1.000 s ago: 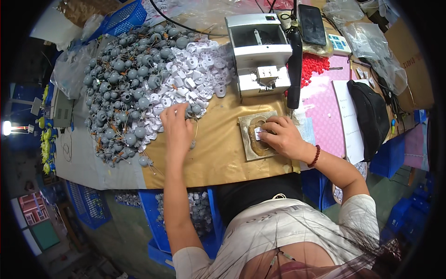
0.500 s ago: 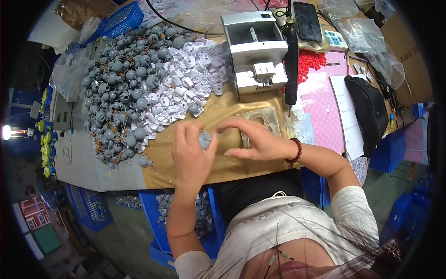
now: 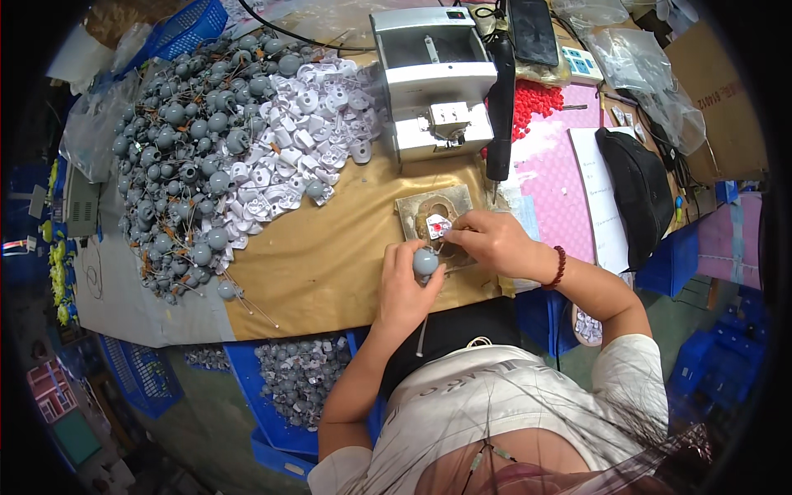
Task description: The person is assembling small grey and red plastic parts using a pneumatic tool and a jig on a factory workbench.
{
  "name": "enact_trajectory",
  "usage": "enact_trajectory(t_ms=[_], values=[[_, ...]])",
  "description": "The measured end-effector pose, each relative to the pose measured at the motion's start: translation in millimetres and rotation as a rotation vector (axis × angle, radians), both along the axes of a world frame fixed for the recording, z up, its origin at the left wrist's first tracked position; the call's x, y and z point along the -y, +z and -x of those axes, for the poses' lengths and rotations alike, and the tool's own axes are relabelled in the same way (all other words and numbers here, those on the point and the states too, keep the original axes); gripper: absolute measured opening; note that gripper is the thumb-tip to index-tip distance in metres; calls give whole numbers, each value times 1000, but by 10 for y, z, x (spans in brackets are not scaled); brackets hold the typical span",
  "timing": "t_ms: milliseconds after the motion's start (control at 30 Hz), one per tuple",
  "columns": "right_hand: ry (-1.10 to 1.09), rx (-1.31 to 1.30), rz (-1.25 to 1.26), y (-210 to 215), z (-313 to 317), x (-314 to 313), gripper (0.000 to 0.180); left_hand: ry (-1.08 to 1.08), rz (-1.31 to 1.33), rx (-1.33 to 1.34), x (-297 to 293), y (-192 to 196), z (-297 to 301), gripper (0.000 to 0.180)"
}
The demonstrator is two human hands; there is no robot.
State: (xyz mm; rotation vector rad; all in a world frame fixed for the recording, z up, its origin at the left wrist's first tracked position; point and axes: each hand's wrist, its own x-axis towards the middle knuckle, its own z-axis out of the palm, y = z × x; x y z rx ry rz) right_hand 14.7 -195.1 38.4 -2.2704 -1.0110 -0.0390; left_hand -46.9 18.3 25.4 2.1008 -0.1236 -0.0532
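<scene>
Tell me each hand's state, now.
Left hand: closed, holding a grey ball.
Right hand: pinched closed beside the white piece; cannot tell if it grips anything.

The tabletop [image 3: 289, 285] is covered by gold and grey sheeting [image 3: 330, 235]. Round grey wired parts [image 3: 217, 122] are heaped beside small white plastic pieces [image 3: 308, 102]; farther right are placed a boxy silver machine [image 3: 437, 81], a square metal plate [image 3: 409, 216] and a pink patterned sheet [image 3: 565, 177].

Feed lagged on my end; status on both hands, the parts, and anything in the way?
Left hand gripping grey ball part. Right hand close by white piece with red centre on metal fixture; contact unclear. Nothing seen blocking either hand.
</scene>
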Motion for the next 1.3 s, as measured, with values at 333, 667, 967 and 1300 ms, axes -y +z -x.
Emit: enact_trajectory(t_ms=[333,667,967,1300], values=[[84,211,257,-38,-99,-116,35,24,-111,80,48,-90,-116,44],[105,251,282,-131,34,-133,27,-90,-454,374,88,-71,-198,41],[-216,-276,-252,100,-243,390,32,-165,-638,410,83,-104,-147,45],[-290,-86,-19,-352,-22,427,32,-210,-497,382,42,-185,-194,45]])
